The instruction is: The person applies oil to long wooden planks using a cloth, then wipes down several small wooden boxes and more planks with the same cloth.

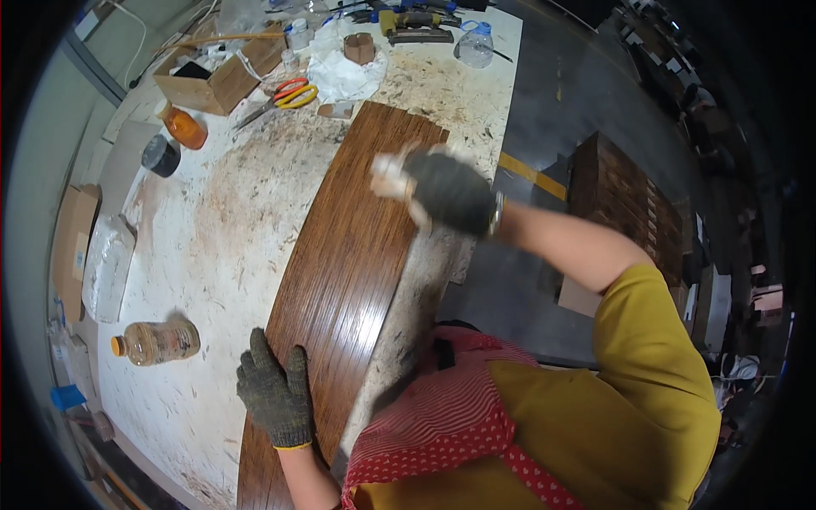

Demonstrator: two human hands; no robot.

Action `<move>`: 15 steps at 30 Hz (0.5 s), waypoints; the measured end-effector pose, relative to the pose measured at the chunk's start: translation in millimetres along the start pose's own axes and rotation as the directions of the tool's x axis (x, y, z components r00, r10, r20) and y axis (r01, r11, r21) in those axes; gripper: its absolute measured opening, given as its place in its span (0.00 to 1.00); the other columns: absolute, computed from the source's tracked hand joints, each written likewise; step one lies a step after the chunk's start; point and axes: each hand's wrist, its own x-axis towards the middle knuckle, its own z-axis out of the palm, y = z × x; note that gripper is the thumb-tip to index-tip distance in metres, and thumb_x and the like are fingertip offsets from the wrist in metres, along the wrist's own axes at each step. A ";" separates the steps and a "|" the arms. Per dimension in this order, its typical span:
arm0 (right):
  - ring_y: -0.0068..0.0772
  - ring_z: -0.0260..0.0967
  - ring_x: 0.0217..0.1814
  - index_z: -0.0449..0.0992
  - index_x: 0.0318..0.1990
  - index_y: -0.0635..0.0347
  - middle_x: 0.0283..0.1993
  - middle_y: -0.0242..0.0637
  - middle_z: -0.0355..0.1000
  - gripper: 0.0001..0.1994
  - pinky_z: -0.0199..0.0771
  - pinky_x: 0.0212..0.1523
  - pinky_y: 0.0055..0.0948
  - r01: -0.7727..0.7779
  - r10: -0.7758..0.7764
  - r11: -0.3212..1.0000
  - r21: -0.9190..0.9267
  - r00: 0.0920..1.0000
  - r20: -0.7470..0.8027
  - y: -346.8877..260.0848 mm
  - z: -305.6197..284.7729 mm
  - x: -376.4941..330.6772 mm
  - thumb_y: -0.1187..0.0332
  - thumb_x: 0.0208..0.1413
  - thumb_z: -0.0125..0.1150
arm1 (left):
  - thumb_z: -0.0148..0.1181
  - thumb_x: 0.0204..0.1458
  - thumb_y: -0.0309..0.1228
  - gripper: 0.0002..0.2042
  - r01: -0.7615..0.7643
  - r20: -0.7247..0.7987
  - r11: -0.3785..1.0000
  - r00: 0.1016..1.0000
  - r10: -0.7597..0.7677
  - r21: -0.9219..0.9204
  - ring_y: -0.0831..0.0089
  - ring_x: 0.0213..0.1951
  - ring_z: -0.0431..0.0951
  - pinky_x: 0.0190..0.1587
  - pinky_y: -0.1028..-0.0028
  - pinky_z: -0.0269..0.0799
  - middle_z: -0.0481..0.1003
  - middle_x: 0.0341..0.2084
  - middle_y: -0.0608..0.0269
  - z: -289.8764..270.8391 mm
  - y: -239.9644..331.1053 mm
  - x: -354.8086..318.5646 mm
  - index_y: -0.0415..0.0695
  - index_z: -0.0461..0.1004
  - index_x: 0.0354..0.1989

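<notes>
A long brown wooden board (327, 280) with dark grain lies along the worktable, its far end stepped and its surface shiny near me. My right hand (450, 191), in a dark glove and blurred by motion, presses a white rag (389, 176) against the board's far part. My gloved left hand (278, 395) rests across the board's left edge at the near end, fingers stretched out and holding nothing.
The stained white table (221, 229) carries a bottle with an orange cap (163, 342), a dark jar (160, 156), an amber bottle (182, 126), scissors (280, 98), a wooden box (217, 81) and a yellow nail gun (415, 25). A stack of brown boards (625, 200) stands right.
</notes>
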 end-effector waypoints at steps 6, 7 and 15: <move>0.20 0.74 0.30 0.75 0.53 0.57 0.42 0.42 0.79 0.15 0.70 0.25 0.23 -0.026 0.020 0.997 -0.077 0.997 -0.080 7.2 -19.4 14.7 0.69 0.58 0.53 | 0.56 0.56 0.44 0.28 0.035 -0.006 0.999 0.999 -0.035 -0.016 0.43 0.47 0.72 0.51 0.52 0.66 0.73 0.45 0.39 -1.3 -5.7 -9.6 0.37 0.66 0.59; 0.25 0.71 0.29 0.75 0.51 0.56 0.39 0.42 0.77 0.14 0.68 0.27 0.26 -0.231 0.218 0.939 -0.254 0.973 -0.079 30.8 -47.4 29.3 0.65 0.59 0.53 | 0.56 0.56 0.44 0.27 0.040 0.019 0.999 0.999 -0.039 -0.023 0.43 0.46 0.72 0.51 0.52 0.66 0.73 0.45 0.39 -3.0 -2.4 -8.0 0.37 0.67 0.59; 0.33 0.71 0.49 0.78 0.48 0.52 0.47 0.38 0.76 0.14 0.75 0.46 0.33 0.166 -0.166 0.916 -0.366 0.986 0.032 -51.8 6.7 53.1 0.63 0.54 0.58 | 0.57 0.54 0.45 0.29 0.072 0.061 0.997 0.996 -0.072 -0.005 0.43 0.46 0.72 0.50 0.51 0.65 0.73 0.45 0.37 -3.6 -6.1 -4.5 0.39 0.66 0.60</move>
